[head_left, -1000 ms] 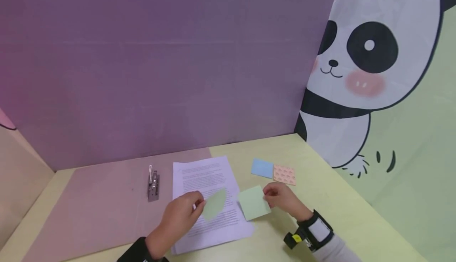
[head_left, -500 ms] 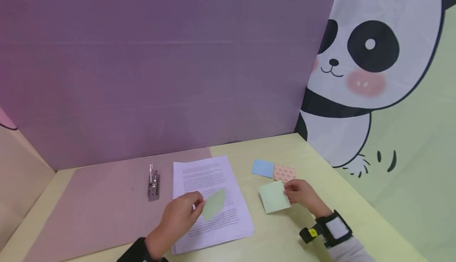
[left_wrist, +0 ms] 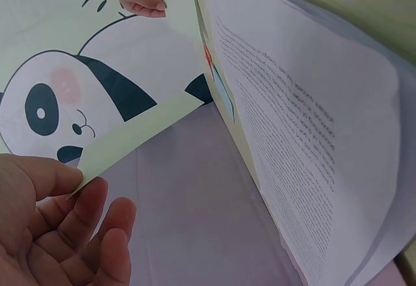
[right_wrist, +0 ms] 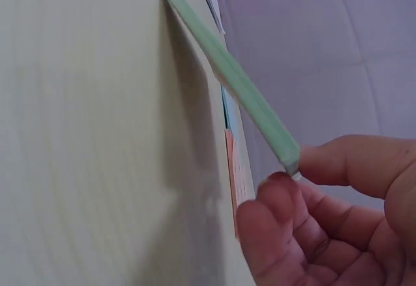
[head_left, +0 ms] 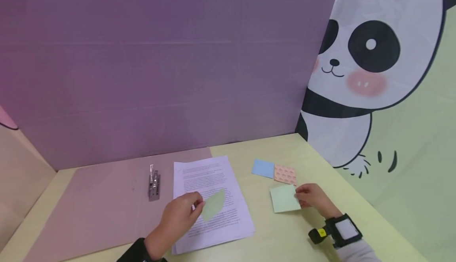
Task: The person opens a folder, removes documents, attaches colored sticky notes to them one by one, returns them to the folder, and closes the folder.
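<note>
My left hand (head_left: 181,213) pinches a single pale green sticky note (head_left: 213,205) by one edge, above the stack of printed paper (head_left: 210,175). In the left wrist view the note (left_wrist: 136,138) stretches out thin and slightly curved from thumb and forefinger. My right hand (head_left: 315,198) pinches a pad of pale green sticky notes (head_left: 285,198) at its right edge. Seen edge-on in the right wrist view, the pad (right_wrist: 234,81) is tilted, its far end close to the tabletop. A pink patterned pad (head_left: 285,173) and a blue pad (head_left: 263,168) lie just beyond it, side by side.
The paper stack partly overlaps a pink folder (head_left: 96,202) spread on the pale yellow table (head_left: 270,238). A metal clip mechanism (head_left: 154,185) sits on the folder, left of the paper. A purple wall (head_left: 160,68) stands behind, with a panda-printed wall (head_left: 420,143) on the right.
My right hand has carried the green pad to the right, away from the paper stack and near the pink pad. My left hand with the single note has stayed almost still.
</note>
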The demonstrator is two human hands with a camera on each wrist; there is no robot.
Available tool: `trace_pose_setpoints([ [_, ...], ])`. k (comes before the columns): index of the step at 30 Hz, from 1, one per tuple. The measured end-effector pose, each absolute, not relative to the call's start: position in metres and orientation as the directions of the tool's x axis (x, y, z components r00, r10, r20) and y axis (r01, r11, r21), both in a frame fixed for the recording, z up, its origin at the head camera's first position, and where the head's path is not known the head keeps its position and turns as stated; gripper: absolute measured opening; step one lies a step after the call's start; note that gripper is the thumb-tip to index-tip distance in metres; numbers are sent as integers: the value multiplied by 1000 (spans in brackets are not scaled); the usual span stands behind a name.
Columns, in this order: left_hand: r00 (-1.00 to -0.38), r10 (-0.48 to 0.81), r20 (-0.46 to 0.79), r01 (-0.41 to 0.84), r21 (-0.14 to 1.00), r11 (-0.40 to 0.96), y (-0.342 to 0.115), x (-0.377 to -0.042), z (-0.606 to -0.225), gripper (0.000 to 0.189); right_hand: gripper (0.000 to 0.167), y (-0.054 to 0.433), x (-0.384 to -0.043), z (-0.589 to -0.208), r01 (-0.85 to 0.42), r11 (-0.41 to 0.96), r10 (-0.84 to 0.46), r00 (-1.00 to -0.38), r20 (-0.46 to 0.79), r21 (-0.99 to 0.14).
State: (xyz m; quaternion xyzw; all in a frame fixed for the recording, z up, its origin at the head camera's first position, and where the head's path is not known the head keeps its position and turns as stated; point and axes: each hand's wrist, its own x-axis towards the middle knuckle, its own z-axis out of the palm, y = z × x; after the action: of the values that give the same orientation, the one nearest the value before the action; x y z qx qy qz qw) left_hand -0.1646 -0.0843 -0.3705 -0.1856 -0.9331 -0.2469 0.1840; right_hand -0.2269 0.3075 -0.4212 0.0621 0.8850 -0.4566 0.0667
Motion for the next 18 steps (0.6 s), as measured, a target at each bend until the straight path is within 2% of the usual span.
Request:
trace_pose_setpoints([
  [6, -867, 257, 428, 435, 396, 809, -84, -164, -370, 8, 25, 313, -227, -421, 223, 583, 109, -974, -197, -781],
  [18, -868, 249, 429, 429, 397, 811, -83, -163, -370, 8, 25, 301, -227, -412, 198, 568, 80, -979, -185, -799],
])
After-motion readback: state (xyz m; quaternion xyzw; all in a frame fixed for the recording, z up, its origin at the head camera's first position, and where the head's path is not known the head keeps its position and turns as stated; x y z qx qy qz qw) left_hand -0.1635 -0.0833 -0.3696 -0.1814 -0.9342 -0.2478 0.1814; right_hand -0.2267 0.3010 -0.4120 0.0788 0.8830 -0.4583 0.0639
